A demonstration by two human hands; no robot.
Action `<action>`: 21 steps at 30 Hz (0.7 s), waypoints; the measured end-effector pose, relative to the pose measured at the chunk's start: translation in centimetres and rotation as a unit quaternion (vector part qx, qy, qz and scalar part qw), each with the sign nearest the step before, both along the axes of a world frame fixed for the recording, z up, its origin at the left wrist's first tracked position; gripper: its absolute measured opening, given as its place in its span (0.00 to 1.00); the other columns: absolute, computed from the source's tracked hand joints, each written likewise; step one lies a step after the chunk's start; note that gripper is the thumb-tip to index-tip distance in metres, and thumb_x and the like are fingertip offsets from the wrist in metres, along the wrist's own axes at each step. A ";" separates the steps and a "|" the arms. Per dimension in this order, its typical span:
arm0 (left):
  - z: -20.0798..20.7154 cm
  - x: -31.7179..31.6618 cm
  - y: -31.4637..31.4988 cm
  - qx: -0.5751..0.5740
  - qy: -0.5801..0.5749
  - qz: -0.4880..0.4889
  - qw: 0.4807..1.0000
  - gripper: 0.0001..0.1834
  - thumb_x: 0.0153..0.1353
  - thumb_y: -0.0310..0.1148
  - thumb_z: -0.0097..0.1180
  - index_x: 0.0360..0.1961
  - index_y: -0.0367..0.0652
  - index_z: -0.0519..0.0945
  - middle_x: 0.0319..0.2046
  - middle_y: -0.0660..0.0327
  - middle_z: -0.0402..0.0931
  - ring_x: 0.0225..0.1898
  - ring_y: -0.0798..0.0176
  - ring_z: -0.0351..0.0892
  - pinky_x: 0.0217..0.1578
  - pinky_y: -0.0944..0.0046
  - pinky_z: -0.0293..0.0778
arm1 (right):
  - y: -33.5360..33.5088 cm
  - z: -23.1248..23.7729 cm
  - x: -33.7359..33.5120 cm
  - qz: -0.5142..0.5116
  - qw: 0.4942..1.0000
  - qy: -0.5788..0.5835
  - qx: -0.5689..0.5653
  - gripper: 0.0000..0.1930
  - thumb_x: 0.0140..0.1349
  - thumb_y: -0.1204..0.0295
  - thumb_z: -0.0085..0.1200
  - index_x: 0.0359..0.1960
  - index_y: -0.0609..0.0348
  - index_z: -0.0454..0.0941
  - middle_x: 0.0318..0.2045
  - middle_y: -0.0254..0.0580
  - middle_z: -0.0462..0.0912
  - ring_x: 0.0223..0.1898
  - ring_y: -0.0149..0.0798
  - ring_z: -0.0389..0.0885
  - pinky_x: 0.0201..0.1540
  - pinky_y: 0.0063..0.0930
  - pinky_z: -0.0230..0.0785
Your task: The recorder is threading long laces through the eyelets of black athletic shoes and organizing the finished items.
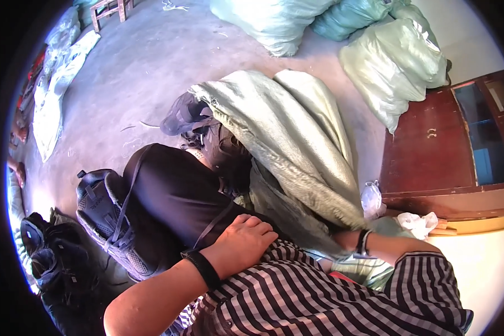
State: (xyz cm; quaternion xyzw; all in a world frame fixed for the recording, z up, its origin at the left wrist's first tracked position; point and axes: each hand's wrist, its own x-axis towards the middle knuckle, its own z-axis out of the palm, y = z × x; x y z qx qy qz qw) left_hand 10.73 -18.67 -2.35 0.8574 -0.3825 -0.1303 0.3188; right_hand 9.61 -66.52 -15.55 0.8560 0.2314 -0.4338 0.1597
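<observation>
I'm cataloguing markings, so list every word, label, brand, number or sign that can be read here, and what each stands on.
Readable text: none.
Grey shoe: a small mark on the tongue, too small and blurred to read.
Dark shoes at the left: tiny pale marks, too small to tell whether they are lettering.
Pale sack: no text visible.
Red-brown cabinet: no text visible.

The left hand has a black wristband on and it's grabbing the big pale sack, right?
Not quite: the head view shows the left hand, with its black wristband, resting where the dark trousers meet the striped shirt, not grabbing the big pale sack.
</observation>
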 end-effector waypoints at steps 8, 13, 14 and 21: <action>-0.6 -0.4 0.4 -0.016 0.011 0.030 0.999 0.19 0.54 0.29 0.48 0.49 0.50 0.75 0.50 0.65 0.73 0.53 0.63 0.70 0.58 0.58 0.60 | 2.9 4.8 9.6 0.001 0.996 -0.014 0.084 0.13 0.59 0.66 0.46 0.36 0.59 0.81 0.39 0.48 0.82 0.40 0.47 0.80 0.41 0.39 0.73; -0.6 -0.4 0.6 -0.017 0.012 0.025 0.999 0.20 0.53 0.28 0.48 0.49 0.50 0.75 0.51 0.65 0.73 0.54 0.63 0.70 0.58 0.57 0.60 | 6.1 6.5 12.4 -0.010 0.989 -0.019 0.144 0.13 0.59 0.67 0.45 0.37 0.60 0.81 0.39 0.47 0.82 0.40 0.46 0.80 0.41 0.38 0.73; -0.7 -0.7 0.6 -0.025 0.012 0.031 0.999 0.20 0.53 0.28 0.49 0.49 0.49 0.75 0.51 0.65 0.73 0.54 0.62 0.70 0.59 0.56 0.60 | 5.8 7.4 12.6 -0.012 0.987 -0.020 0.157 0.13 0.60 0.67 0.45 0.37 0.60 0.81 0.38 0.47 0.82 0.40 0.46 0.80 0.41 0.37 0.73; -0.1 -0.5 0.8 -0.038 0.040 0.046 0.997 0.22 0.49 0.26 0.51 0.48 0.48 0.75 0.52 0.65 0.72 0.54 0.62 0.70 0.59 0.54 0.60 | 10.6 9.0 14.4 -0.032 0.974 -0.027 0.225 0.13 0.60 0.68 0.43 0.38 0.61 0.80 0.38 0.47 0.82 0.40 0.45 0.80 0.41 0.36 0.72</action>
